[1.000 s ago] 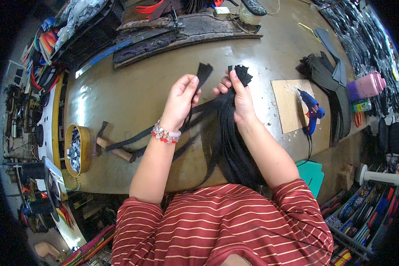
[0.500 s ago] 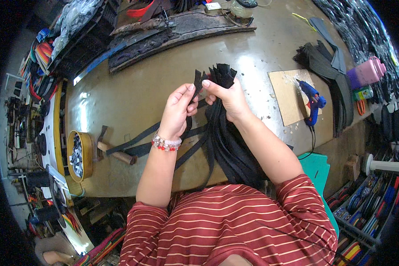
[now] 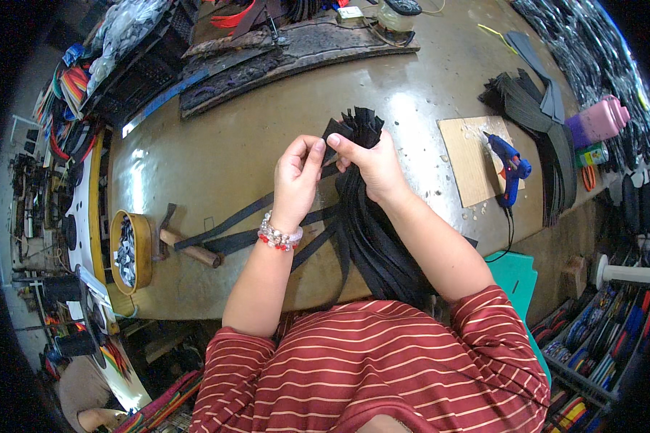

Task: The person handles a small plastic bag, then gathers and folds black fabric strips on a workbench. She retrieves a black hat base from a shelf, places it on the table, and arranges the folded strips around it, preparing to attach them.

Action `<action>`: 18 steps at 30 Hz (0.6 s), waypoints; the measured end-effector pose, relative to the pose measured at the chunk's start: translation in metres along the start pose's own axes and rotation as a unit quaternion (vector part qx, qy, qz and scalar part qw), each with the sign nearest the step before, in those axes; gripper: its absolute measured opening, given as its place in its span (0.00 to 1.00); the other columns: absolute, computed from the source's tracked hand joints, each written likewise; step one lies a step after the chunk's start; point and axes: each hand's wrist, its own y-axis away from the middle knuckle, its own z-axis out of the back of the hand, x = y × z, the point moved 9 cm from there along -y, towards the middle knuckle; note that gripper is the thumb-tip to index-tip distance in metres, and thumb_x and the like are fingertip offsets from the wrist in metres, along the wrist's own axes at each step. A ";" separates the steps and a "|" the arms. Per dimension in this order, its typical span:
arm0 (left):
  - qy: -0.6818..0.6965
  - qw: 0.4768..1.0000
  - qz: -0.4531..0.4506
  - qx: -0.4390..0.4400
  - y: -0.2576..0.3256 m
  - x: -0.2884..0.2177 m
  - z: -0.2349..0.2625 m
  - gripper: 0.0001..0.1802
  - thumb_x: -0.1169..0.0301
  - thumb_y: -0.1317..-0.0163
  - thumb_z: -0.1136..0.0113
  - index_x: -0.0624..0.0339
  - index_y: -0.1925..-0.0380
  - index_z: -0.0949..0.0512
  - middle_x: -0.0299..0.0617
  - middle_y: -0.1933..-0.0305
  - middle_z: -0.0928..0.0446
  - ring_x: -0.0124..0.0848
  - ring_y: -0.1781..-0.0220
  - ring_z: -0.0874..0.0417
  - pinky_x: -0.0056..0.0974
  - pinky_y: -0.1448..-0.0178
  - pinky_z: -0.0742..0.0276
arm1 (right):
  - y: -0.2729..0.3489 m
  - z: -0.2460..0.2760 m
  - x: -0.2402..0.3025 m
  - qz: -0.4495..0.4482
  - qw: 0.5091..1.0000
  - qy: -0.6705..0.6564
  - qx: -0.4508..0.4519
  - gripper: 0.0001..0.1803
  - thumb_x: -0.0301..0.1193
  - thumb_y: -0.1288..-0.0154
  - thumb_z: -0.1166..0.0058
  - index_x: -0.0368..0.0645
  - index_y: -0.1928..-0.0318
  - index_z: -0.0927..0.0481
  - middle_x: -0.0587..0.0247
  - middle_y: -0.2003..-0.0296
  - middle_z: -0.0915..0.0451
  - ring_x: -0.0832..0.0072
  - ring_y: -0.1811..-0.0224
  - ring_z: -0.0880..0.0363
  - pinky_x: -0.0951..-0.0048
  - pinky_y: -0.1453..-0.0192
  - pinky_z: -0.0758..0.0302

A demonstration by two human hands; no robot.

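Centrally: black strip bundle point(image 3: 368, 238), gripped by right hand point(image 3: 374, 164), length laid far to near; at its left, strip end point(image 3: 330, 129) pinched by left hand point(image 3: 296, 169).

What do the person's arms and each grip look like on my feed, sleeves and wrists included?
The left grip and right grip are ungloved human hands. Short dark red sleeves have thin pale stripes. Beaded bracelets, clear-looking and red, circle the left wrist; none shows on the right.

Glue gun point(image 3: 514, 173) overlapping board point(image 3: 464, 164), right of held strips point(image 3: 372, 231).
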 end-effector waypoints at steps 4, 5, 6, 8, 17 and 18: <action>-0.036 0.999 -0.019 -0.003 0.001 -0.002 -0.005 0.10 0.64 0.33 0.50 0.57 0.69 0.28 0.26 0.76 0.32 0.14 0.78 0.37 0.22 0.76 0.41 | 0.002 0.001 -0.004 -0.012 1.000 0.009 -0.024 0.11 0.31 0.46 0.35 0.40 0.67 0.24 0.69 0.74 0.23 0.84 0.76 0.27 0.80 0.75 0.29; -0.049 0.998 -0.016 -0.028 0.002 -0.003 -0.004 0.10 0.65 0.33 0.50 0.59 0.69 0.28 0.27 0.76 0.31 0.15 0.77 0.35 0.24 0.75 0.39 | 0.002 -0.003 -0.003 -0.003 1.000 0.028 -0.011 0.11 0.31 0.46 0.36 0.40 0.66 0.23 0.69 0.73 0.23 0.85 0.75 0.27 0.81 0.74 0.29; -0.057 0.997 -0.043 -0.010 0.003 -0.009 -0.011 0.09 0.66 0.32 0.51 0.60 0.68 0.29 0.29 0.76 0.30 0.16 0.76 0.34 0.25 0.74 0.37 | 0.003 -0.005 -0.001 0.011 0.999 0.051 -0.011 0.11 0.30 0.46 0.36 0.39 0.65 0.23 0.69 0.72 0.22 0.85 0.74 0.27 0.81 0.72 0.29; -0.119 0.990 -0.066 -0.028 0.009 -0.019 -0.015 0.09 0.68 0.33 0.51 0.63 0.66 0.31 0.34 0.77 0.30 0.21 0.74 0.30 0.29 0.70 0.33 | 0.006 -0.010 0.003 0.012 0.994 0.113 -0.006 0.12 0.30 0.44 0.37 0.38 0.62 0.22 0.70 0.69 0.21 0.85 0.70 0.26 0.81 0.68 0.27; -0.352 0.921 -0.085 0.145 0.016 -0.047 -0.009 0.20 0.58 0.33 0.56 0.64 0.71 0.26 0.48 0.75 0.25 0.43 0.72 0.23 0.41 0.63 0.28 | 0.140 0.027 0.258 0.493 0.857 0.069 -0.131 0.10 0.33 0.36 0.52 0.41 0.72 0.28 0.62 0.71 0.30 0.74 0.65 0.31 0.75 0.55 0.32; -0.398 0.901 -0.094 0.146 0.011 -0.041 -0.010 0.18 0.58 0.34 0.54 0.64 0.70 0.26 0.48 0.74 0.24 0.43 0.71 0.23 0.43 0.62 0.28 | 0.153 0.034 0.281 0.495 0.860 -0.098 -0.075 0.08 0.30 0.39 0.47 0.43 0.74 0.29 0.64 0.74 0.30 0.76 0.67 0.31 0.76 0.57 0.31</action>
